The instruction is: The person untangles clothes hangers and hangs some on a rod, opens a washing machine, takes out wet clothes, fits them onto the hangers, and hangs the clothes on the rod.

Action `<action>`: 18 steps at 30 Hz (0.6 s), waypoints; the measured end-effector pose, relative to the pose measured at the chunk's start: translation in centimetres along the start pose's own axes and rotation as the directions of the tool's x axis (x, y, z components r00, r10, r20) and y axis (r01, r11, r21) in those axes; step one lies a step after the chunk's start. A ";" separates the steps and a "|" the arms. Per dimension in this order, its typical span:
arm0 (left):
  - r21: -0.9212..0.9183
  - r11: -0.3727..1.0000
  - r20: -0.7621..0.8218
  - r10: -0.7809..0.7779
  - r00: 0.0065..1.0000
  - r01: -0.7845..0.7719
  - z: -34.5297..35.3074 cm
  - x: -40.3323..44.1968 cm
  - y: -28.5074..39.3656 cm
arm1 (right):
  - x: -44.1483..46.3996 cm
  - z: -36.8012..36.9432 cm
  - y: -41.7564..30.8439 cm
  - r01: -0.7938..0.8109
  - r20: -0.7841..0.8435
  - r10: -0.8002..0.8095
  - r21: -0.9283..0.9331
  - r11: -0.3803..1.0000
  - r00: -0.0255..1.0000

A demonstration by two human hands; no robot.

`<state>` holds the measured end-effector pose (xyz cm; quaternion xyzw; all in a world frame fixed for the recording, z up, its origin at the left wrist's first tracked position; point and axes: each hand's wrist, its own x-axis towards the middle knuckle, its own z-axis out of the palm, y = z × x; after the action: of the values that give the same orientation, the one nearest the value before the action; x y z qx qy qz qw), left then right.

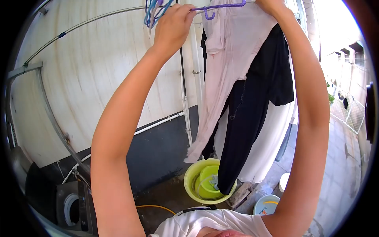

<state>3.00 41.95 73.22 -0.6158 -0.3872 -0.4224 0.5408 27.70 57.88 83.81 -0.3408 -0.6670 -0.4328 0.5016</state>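
My left hand (pixel 173 25) is raised at the top, its fingers closed around the end of a purple clothes hanger (pixel 227 6). Several blue hangers (pixel 152 15) bunch together just left of that hand. My right hand (pixel 271 5) reaches the top edge by the hanger's other end; its fingers are cut off from view. A pale pink garment (pixel 225 51) hangs from the purple hanger, creased and with one long part drooping low. Behind it hang black clothes (pixel 248 114) and a white garment (pixel 260 154).
A metal rod (pixel 94 19) runs along the stained wall (pixel 94 83). Below the clothes stand a yellow-green basin (pixel 190 185) with a smaller green one inside, and a light blue bucket (pixel 260 203). A washing machine (pixel 73 197) stands lower left. Paving (pixel 335 166) stretches away on the right.
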 end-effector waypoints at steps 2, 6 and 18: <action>-0.012 1.000 0.000 0.005 1.000 -0.005 0.7 0.1 0.2 | -1.5 -1.9 -0.8 0.028 -0.178 -0.012 0.089 0.996 0.984; -0.040 0.999 -0.006 -0.034 0.999 0.034 1.3 0.2 0.9 | 0.8 -2.9 -0.2 0.236 -0.170 -0.168 0.791 0.565 0.971; -0.017 0.996 -0.101 -0.088 0.991 0.087 -0.6 -0.4 -0.5 | -0.7 -4.4 -7.5 -0.344 0.273 -0.322 0.920 -0.189 0.907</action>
<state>2.36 41.44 73.06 -0.5793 -0.3832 -0.4789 0.5369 22.83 50.89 81.85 0.0830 -0.8385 0.3333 0.4231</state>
